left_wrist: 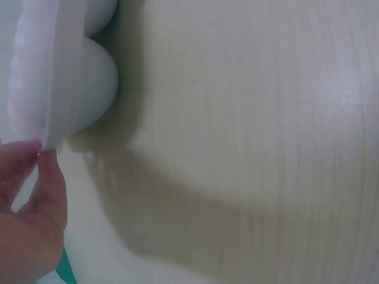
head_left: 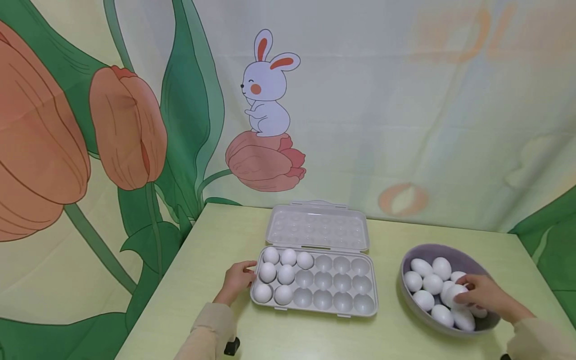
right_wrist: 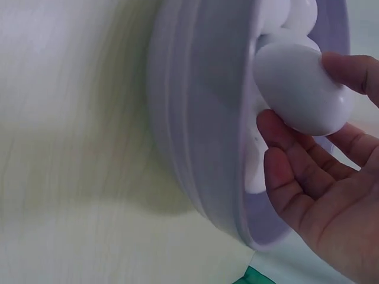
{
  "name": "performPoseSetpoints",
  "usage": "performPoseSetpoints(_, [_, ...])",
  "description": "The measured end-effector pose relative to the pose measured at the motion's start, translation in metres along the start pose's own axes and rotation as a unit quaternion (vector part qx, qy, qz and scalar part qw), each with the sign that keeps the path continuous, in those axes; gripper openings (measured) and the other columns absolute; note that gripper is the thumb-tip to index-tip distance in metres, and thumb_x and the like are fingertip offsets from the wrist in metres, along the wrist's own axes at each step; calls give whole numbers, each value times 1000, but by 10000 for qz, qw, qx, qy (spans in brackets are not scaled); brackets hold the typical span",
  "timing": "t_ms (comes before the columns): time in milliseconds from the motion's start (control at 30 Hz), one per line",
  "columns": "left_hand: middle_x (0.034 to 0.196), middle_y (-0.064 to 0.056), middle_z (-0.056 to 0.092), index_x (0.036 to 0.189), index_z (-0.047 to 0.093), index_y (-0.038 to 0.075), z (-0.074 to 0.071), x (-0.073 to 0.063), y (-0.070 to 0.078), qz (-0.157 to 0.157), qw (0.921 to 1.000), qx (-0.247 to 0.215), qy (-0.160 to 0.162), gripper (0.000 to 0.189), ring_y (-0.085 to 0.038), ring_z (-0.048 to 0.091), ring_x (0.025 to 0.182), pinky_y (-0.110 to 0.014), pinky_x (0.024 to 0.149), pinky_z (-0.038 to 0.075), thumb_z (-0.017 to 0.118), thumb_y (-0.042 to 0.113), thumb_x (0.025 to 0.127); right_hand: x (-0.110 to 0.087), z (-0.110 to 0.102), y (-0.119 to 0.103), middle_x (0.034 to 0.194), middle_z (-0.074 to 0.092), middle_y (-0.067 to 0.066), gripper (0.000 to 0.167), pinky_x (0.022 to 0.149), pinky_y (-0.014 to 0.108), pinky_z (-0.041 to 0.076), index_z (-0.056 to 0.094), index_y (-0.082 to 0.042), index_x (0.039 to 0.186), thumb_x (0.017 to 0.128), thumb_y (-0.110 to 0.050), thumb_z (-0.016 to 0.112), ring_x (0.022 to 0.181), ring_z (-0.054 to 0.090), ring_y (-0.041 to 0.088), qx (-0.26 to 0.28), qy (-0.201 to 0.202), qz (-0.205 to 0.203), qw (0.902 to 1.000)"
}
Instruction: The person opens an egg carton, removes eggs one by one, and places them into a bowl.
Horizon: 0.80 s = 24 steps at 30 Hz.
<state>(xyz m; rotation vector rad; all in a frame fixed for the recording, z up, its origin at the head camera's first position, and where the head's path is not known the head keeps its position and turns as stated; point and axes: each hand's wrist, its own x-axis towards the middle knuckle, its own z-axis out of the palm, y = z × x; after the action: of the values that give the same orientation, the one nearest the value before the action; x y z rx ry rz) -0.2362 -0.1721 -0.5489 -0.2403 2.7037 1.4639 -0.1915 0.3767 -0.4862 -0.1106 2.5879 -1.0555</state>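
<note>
My left hand pinches the left edge of a pale plastic egg box between thumb and fingertips. In the left wrist view, that thumb and finger meet at the box's rim. White eggs fill cups on its left side: three in the back row, two in the middle row, two in the front. The other cups are bare. Over a grey-purple bowl, my right hand grips one white egg with thumb and fingers. Several more eggs are piled in the bowl beneath it.
The box's lid lies folded back behind it, near the wall cloth printed with tulips and a rabbit. Both containers stand on a pale wood-grain table, the bowl to the right of the box.
</note>
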Motion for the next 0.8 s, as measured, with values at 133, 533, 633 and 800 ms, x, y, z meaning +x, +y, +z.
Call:
performPoseSetpoints(133, [77, -13, 63, 110, 59, -2, 0, -1, 2, -3, 10000, 5, -2, 39, -7, 51, 57, -21, 51, 44, 57, -6, 71, 3, 9, 2, 76, 60, 9, 35, 54, 24, 42, 54, 9, 94, 70, -13, 67, 63, 50, 8, -521, 561, -38, 9971])
performPoseSetpoints(533, [75, -12, 62, 109, 59, -3, -1, -3, 4, 28, 10000, 69, 57, 39, -6, 50, 58, -20, 51, 44, 56, -6, 71, 7, 27, -10, 72, 57, 6, 37, 58, 29, 38, 56, 2, 89, 63, -20, 71, 66, 48, 15, -1501, 1295, -181, 9800])
performPoseSetpoints(633, [76, -12, 63, 109, 59, -3, -1, -2, 3, 7, 10000, 43, 50, 39, -7, 51, 60, -20, 52, 45, 57, -6, 71, 7, 31, -14, 70, 56, 5, 35, 58, 30, 37, 57, 2, 87, 62, -19, 71, 65, 47, 15, -1710, 1368, -231, 9755])
performPoseSetpoints(800, [76, -11, 62, 110, 59, -2, 0, -1, 2, -91, 9999, 16, 45, 39, -8, 51, 62, -21, 53, 46, 57, -6, 71, 7, 34, -16, 68, 53, 3, 36, 58, 31, 36, 56, 3, 87, 62, -18, 71, 64, 46, 15, -1856, 1386, -214, 9726])
